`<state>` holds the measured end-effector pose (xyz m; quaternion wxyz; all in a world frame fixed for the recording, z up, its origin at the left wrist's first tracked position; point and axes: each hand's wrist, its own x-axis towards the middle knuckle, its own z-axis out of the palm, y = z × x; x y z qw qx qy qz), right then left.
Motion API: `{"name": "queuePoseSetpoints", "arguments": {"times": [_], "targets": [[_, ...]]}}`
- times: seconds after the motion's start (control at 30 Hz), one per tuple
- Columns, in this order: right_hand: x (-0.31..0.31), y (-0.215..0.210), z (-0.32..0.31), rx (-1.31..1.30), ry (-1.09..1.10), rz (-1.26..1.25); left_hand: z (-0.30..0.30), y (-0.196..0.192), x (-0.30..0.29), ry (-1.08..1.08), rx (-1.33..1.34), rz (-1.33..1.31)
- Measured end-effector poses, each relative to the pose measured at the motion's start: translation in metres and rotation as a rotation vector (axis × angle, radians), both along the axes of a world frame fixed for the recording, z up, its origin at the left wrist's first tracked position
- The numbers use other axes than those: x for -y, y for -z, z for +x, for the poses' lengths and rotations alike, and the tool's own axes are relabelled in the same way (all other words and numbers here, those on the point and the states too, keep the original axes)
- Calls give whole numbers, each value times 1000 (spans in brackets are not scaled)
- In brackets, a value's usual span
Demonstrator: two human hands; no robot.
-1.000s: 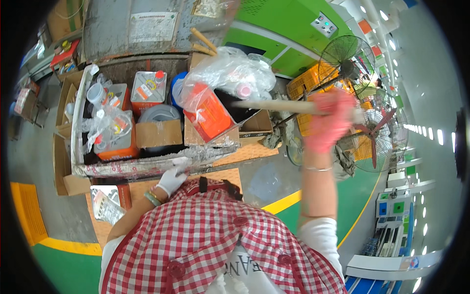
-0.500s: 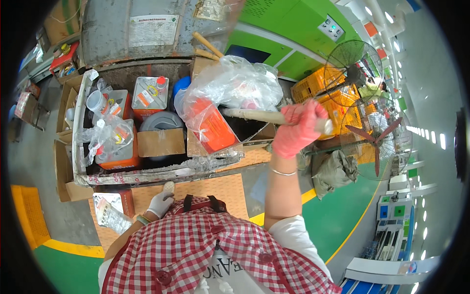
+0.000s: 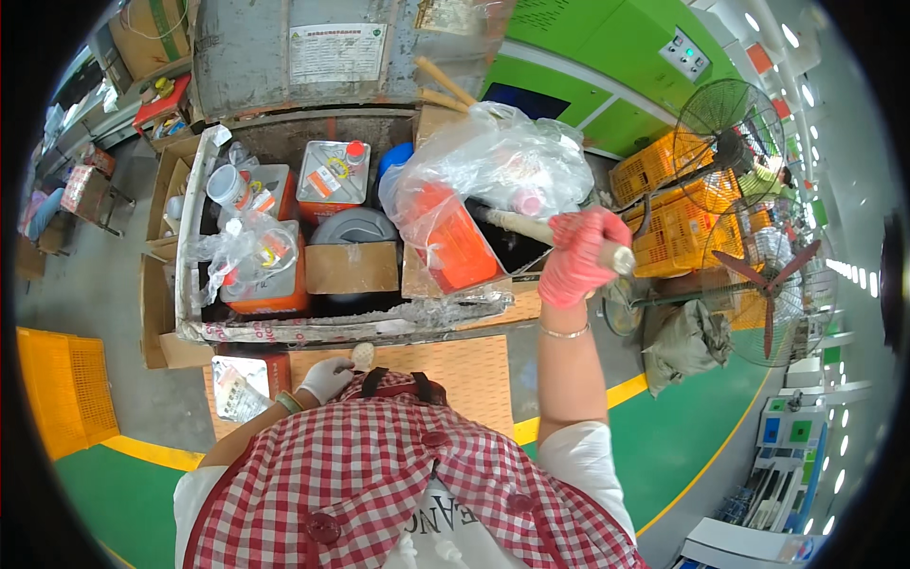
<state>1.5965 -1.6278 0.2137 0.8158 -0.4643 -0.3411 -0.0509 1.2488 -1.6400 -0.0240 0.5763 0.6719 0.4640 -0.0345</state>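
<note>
In its pink glove, my right hand [image 3: 575,256] is closed around a pale round stick [image 3: 521,224] near its thick end. The stick slants left to a dark opening beside an orange-red can [image 3: 462,248] wrapped in clear plastic; its far end is hidden. My left hand [image 3: 327,379], in a white glove, is low by my apron, next to a can [image 3: 245,387] with a plastic packet on it. Its fingers are partly hidden, and whether they hold anything is unclear. A small pale rounded thing [image 3: 363,356] shows just beyond them.
A worn-edged bin [image 3: 332,329] holds several metal cans, a grey round lid [image 3: 354,226] and clear plastic bags [image 3: 507,156]. Fans [image 3: 763,275] and yellow crates [image 3: 678,232] stand right, near a grey-green sack [image 3: 690,346]. A green machine [image 3: 578,66] stands behind; a yellow crate [image 3: 71,384] is left.
The whole view has shifted, putting the bin further right in the picture. Relative to the bin, my right hand has moved left with the stick, and less of the stick shows.
</note>
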Motion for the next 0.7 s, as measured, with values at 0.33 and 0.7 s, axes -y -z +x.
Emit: {"name": "queuePoseSetpoints", "arguments": {"times": [0.33, 0.7], "targets": [[11, -53, -14, -80, -207, -168, -38, 10, -23, -106, -18, 25], [20, -44, -11, -32, -27, -394, -23, 23, -49, 74, 84, 230]]}}
